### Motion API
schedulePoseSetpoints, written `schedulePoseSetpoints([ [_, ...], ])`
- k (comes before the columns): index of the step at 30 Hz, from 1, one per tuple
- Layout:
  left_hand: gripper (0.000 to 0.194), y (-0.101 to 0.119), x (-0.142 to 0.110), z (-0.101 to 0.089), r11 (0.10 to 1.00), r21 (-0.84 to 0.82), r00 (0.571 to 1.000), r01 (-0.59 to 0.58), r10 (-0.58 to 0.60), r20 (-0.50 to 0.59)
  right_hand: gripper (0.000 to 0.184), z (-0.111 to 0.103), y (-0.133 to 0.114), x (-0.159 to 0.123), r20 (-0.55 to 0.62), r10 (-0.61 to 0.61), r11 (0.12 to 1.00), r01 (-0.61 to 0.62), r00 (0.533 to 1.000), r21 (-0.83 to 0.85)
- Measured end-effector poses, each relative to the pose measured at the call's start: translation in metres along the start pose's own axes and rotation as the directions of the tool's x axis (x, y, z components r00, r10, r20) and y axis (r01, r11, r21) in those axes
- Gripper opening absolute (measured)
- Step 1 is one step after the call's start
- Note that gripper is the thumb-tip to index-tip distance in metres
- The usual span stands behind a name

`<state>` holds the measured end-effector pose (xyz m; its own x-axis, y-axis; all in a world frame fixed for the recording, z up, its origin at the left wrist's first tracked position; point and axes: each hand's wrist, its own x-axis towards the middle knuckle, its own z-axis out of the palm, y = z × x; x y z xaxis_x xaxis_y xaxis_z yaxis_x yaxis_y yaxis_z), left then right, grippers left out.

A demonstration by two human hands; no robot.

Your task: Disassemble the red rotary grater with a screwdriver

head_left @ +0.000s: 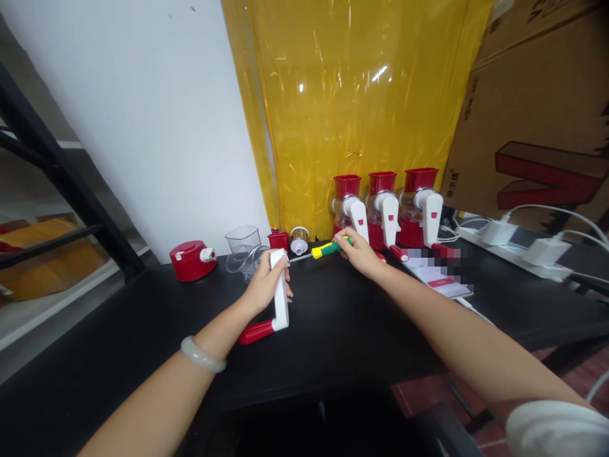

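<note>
My left hand (263, 282) is wrapped round a white crank handle (281, 301) with a red grip pointing down and left. In my right hand (358, 252) is a screwdriver (326, 249) with a yellow and green handle, held level. Its metal shaft reaches left to the upper part of the crank; whether the tip sits on a screw I cannot tell. Just behind my left hand stand a clear plastic hopper housing (242, 244), a small red part (278, 240) and a metal grater drum (299, 241). Farther left lies a round red base (193, 260) with a white fitting.
Three assembled red and white rotary graters (425, 206) line the back right of the black table (333, 336). A phone (440, 274) with a cable lies before them. Plugged chargers sit on a power strip (518, 254) at right. A large cardboard box (533, 114) leans behind.
</note>
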<state>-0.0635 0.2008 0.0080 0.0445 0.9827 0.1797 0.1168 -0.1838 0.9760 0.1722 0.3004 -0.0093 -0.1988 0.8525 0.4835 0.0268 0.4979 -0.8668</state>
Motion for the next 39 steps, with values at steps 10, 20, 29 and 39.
schedulePoseSetpoints([
  [10,0.047,0.010,-0.001,-0.005,0.995,-0.034,0.994,0.097,-0.095,0.058,0.037,-0.002,-0.012,-0.003,-0.022,-0.069,0.998,0.069,0.997,-0.011],
  [20,0.039,0.005,-0.007,-0.009,0.845,0.479,0.951,-0.238,0.302,-0.060,0.049,0.010,-0.008,-0.008,0.206,0.483,0.830,-0.520,0.851,0.202],
  [29,0.039,-0.002,-0.003,-0.008,0.887,0.416,0.964,-0.199,0.254,-0.080,0.040,0.014,-0.012,-0.008,0.149,0.405,0.857,-0.431,0.902,0.282],
  [39,0.043,-0.004,0.002,-0.006,0.989,0.116,0.995,-0.090,0.093,-0.018,0.048,0.010,-0.006,-0.004,0.081,0.238,0.945,-0.250,0.968,0.212],
])
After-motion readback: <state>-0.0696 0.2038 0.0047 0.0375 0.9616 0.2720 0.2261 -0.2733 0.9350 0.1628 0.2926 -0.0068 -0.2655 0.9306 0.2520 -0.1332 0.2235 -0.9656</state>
